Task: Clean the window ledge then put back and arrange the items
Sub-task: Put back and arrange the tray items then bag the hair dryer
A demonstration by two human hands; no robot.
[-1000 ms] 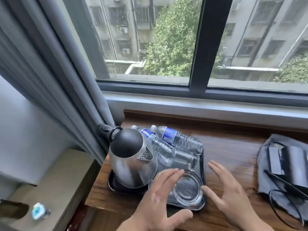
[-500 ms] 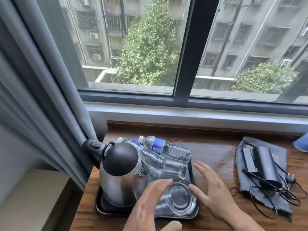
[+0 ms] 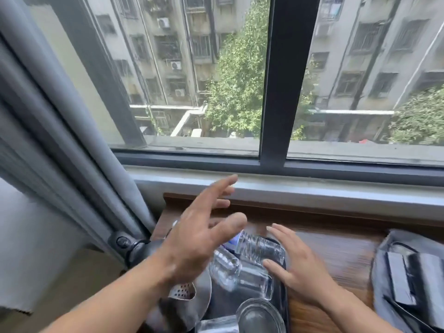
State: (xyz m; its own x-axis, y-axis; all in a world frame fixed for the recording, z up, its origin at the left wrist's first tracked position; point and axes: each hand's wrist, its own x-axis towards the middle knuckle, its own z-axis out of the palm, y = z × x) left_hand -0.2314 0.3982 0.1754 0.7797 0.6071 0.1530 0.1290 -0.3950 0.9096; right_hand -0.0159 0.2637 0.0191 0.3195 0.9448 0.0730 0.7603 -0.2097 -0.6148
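Our tray (image 3: 285,296) sits at the left end of the wooden ledge (image 3: 336,251), which runs below the window sill (image 3: 312,188). On the tray, the kettle (image 3: 201,299) stands at the left. A bottle (image 3: 260,247) lies at the back, and a second bottle (image 3: 224,263) lies just in front of it. A glass (image 3: 254,282) lies on its side nearer to us, and a dish (image 3: 258,317) is nearest of all. The curtain (image 3: 72,152) hangs left of the kettle. Well right of the tray lies a pouch (image 3: 379,280) with a charger (image 3: 398,277) on it. Our left hand (image 3: 199,241) hovers above the kettle and bottles. Our right hand (image 3: 298,270) is at the tray's right rim.
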